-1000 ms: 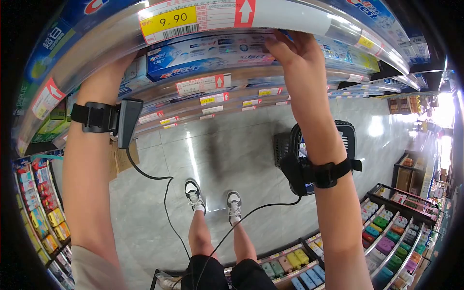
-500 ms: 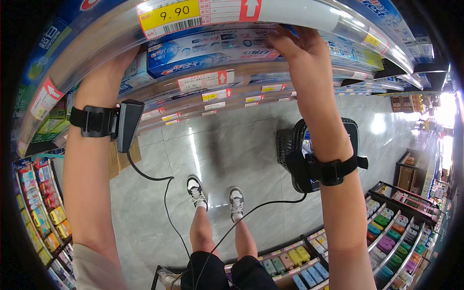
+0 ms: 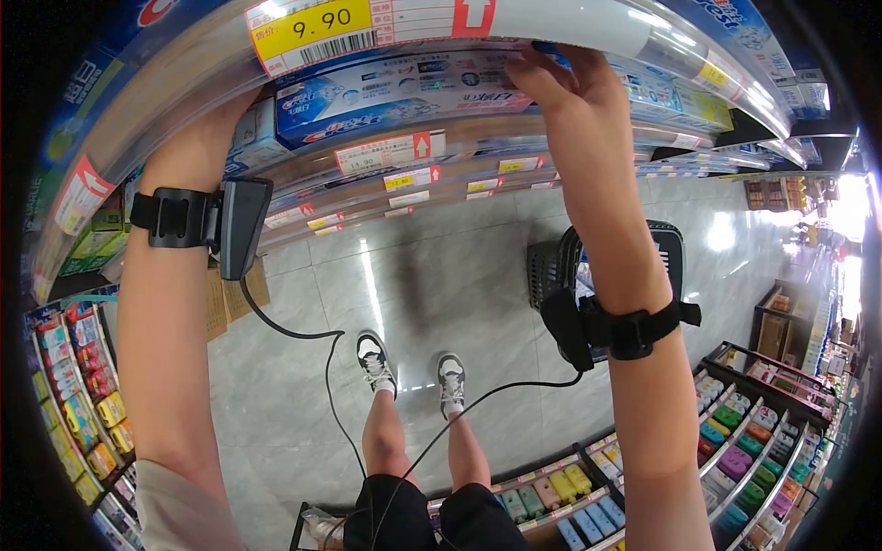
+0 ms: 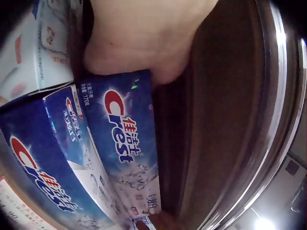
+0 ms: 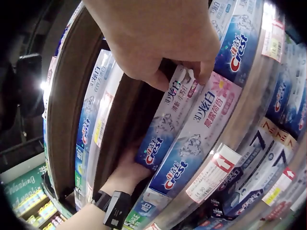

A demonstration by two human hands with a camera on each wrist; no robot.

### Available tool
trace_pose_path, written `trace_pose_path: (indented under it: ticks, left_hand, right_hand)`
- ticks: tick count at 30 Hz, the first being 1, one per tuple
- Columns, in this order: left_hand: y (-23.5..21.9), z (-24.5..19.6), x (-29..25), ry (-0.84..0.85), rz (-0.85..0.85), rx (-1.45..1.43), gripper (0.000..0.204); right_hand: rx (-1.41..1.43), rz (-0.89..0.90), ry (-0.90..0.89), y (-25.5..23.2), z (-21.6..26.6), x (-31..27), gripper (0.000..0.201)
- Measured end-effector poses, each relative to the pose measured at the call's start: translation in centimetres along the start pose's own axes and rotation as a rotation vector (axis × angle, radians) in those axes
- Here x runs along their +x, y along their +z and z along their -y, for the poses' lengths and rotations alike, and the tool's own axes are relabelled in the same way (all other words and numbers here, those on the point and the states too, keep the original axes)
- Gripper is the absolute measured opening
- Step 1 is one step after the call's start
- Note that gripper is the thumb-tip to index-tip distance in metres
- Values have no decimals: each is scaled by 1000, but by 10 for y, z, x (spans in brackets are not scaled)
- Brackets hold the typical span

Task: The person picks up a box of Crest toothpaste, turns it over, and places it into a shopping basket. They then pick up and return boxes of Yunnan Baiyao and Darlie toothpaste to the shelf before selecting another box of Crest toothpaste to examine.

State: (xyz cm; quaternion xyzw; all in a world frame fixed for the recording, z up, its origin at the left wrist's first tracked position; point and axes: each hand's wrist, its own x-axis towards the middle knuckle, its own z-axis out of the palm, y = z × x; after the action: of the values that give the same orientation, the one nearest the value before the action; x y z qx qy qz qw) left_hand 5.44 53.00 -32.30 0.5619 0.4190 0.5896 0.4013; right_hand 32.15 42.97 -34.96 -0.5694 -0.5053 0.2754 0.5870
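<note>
Both hands reach between the shelves at a row of Crest toothpaste boxes. In the right wrist view, the thumb and fingers of the right hand pinch the upper end of the rear box, which stands against a pink-ended front box. The left hand is at the rear box's other end, its fingers hidden behind the box. The upper shelf's rail hides most of that hand in the head view.
A price rail runs just above the hands, with more tagged shelves below. A black basket stands on the floor at right. Cables hang from the wrist cameras. Another product shelf stands behind the person.
The head view has shifted slightly, the price rail sitting a little higher in it. Both hands stay among the boxes with little visible movement.
</note>
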Motion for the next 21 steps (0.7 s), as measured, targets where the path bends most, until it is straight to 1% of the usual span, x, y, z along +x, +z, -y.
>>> trace_pose_path:
  ticks: [3, 6, 9, 12, 13, 15, 17, 18, 19, 20, 21]
  left_hand:
    - [-2, 2, -1, -5, -1, -2, 42]
    - [-6, 4, -2, -9, -3, 2, 42]
    - [-16, 16, -2, -35, -1, -1, 43]
    - [-29, 29, -3, -75, 8, -22, 43]
    - [-34, 33, -5, -87, 2, -35, 43]
    - [-42, 47, -5, -122, -4, -110, 43]
    - [-57, 65, -13, -188, 14, -241, 44]
    - [-71, 61, -22, -189, 226, 593, 46]
    - [-86, 56, -32, -47, 446, 1412, 49]
    - [-62, 42, -49, -70, 333, 1046, 51]
    - [-24, 15, -82, -103, 224, 685, 53]
  right_hand:
    - [5, 4, -17, 1, 1, -1, 46]
    - [100, 20, 83, 3, 6, -5, 48]
    - [63, -38, 9, -4, -5, -17, 52]
    - [35, -129, 155, -31, -1, -67, 57]
    - [-88, -135, 179, -47, -10, -83, 59]
    - [-34, -162, 361, -84, -17, -122, 54]
    - [-89, -223, 611, -126, -27, -167, 47]
    - [-102, -229, 683, -147, -36, -194, 44]
    - [-114, -231, 754, -168, -43, -218, 42]
    - [-173, -228, 806, -187, -44, -241, 40]
    - [-228, -218, 864, -202, -42, -262, 39]
